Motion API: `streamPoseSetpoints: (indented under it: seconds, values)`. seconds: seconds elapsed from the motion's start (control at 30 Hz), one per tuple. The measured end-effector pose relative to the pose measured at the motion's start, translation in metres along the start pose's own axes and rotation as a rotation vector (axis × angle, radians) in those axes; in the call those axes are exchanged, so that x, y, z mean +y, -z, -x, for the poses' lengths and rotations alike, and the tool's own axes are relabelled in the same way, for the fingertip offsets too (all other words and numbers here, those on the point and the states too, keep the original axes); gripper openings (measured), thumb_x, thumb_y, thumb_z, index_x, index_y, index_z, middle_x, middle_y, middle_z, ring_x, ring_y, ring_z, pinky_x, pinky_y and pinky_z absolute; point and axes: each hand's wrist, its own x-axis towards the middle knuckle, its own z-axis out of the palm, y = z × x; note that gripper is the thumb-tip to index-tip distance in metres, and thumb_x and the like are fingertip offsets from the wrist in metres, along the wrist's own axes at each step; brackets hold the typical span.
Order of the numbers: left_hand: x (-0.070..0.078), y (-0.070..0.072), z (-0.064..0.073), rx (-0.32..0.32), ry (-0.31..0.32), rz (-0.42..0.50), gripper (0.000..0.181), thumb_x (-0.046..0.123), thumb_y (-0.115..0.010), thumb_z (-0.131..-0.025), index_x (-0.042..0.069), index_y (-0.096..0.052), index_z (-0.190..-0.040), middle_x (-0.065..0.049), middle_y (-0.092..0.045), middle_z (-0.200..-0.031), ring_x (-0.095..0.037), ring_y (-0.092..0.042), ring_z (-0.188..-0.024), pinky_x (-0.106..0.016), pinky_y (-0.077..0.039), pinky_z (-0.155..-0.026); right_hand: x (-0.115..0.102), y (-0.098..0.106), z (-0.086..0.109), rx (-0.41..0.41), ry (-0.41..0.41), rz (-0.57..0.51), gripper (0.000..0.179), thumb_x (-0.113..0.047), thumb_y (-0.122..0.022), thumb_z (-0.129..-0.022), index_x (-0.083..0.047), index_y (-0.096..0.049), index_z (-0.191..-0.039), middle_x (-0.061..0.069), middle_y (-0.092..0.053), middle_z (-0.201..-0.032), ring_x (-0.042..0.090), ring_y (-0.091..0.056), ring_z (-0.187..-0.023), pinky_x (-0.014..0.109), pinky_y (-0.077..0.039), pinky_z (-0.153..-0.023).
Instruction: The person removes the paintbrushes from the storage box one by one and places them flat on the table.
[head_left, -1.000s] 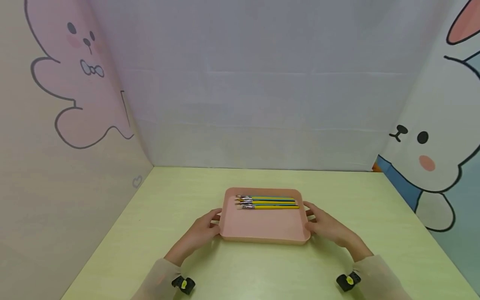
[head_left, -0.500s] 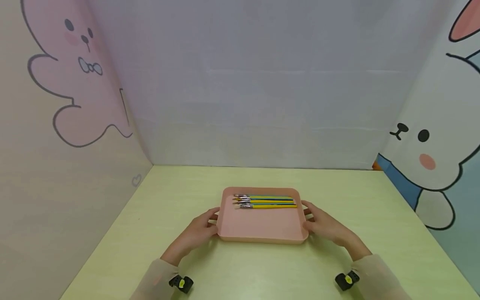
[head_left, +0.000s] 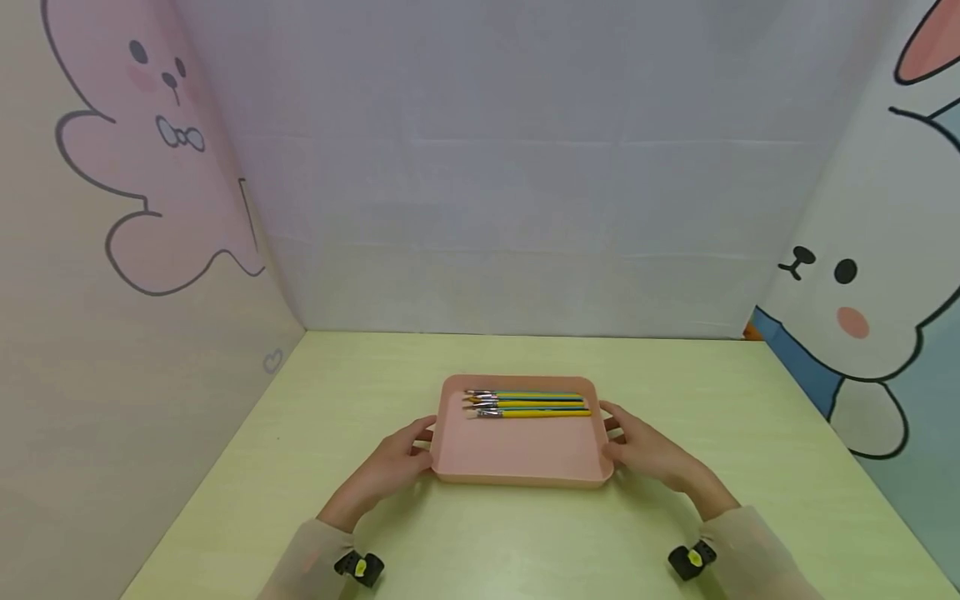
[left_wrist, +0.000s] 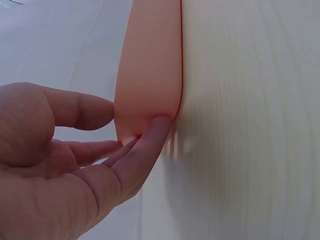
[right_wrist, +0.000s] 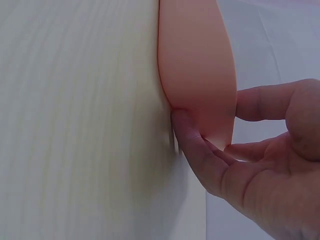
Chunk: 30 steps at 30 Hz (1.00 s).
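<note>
A pink rectangular tray [head_left: 517, 458] sits in the middle of the tabletop in the head view. Several paintbrushes [head_left: 536, 404] with yellow and blue-green handles lie side by side across its far half, bristles to the left. At the tray's left end, my left hand [head_left: 390, 467] holds the side, fingers spread along it. My right hand [head_left: 652, 454] grips the opposite end in the same way. Each wrist view shows the tray's outer wall [left_wrist: 150, 60], with one digit at the rim and another at the lower edge near the tabletop.
The pale yellow wooden table [head_left: 517, 542] meets a whitish back wall [head_left: 517, 208]. Cartoon-printed panels stand on the left [head_left: 150, 375] and right [head_left: 877, 333]. A small black camera is strapped to each wrist.
Both hands and the tray have shifted slightly left together. The paintbrushes keep their place in the tray, and the hold at both ends looks the same.
</note>
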Motion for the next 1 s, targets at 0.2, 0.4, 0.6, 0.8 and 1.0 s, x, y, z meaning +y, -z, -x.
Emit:
streamPoseSetpoints:
  seconds: [0.2, 0.4, 0.6, 0.8, 1.0]
  values:
    - [-0.001, 0.002, 0.001, 0.008, -0.001, -0.005, 0.061, 0.01, -0.064, -0.103, 0.005, -0.044, -0.161, -0.015, -0.062, -0.141, -0.026, -0.066, -0.116, -0.046, -0.06, -0.095, -0.001, 0.001, 0.001, 0.001, 0.006, 0.009, 0.077, -0.007, -0.061, -0.103, 0.002, -0.019, -0.166, 0.03, -0.051, -0.148, 0.042, -0.056, -0.129, 0.056, -0.055, -0.101]
    - [-0.003, 0.003, -0.001, 0.05, -0.063, -0.017, 0.068, 0.016, -0.072, -0.102, 0.004, -0.041, -0.162, -0.016, -0.06, -0.146, -0.029, -0.065, -0.122, -0.048, -0.06, -0.098, -0.002, 0.006, 0.004, -0.005, 0.023, 0.045, 0.075, -0.013, -0.062, -0.107, 0.006, -0.019, -0.165, 0.032, -0.049, -0.149, 0.036, -0.064, -0.122, 0.052, -0.058, -0.098]
    - [-0.003, 0.004, -0.005, 0.086, -0.165, -0.046, 0.078, 0.019, -0.077, -0.099, 0.003, -0.037, -0.164, -0.021, -0.054, -0.153, -0.04, -0.06, -0.131, -0.055, -0.055, -0.107, -0.007, 0.021, 0.004, 0.025, 0.129, 0.21, 0.071, -0.011, -0.064, -0.105, 0.012, -0.026, -0.161, 0.034, -0.052, -0.144, 0.037, -0.068, -0.115, 0.046, -0.061, -0.088]
    - [-0.003, 0.003, -0.013, 0.102, -0.167, -0.14, 0.089, 0.03, -0.084, -0.093, 0.01, -0.036, -0.166, -0.015, -0.05, -0.159, -0.041, -0.056, -0.136, -0.06, -0.052, -0.108, -0.017, 0.035, 0.0, 0.044, 0.264, 0.405, 0.065, -0.007, -0.065, -0.103, 0.012, -0.034, -0.158, 0.032, -0.058, -0.137, 0.04, -0.068, -0.111, 0.053, -0.06, -0.09]
    - [-0.005, 0.0, -0.02, 0.103, -0.191, -0.223, 0.102, 0.036, -0.091, -0.085, 0.015, -0.034, -0.168, -0.015, -0.044, -0.163, -0.042, -0.044, -0.148, -0.069, -0.042, -0.115, -0.032, 0.042, -0.006, 0.039, 0.356, 0.495, 0.061, -0.003, -0.065, -0.101, 0.009, -0.041, -0.156, 0.029, -0.06, -0.132, 0.042, -0.067, -0.109, 0.05, -0.06, -0.087]
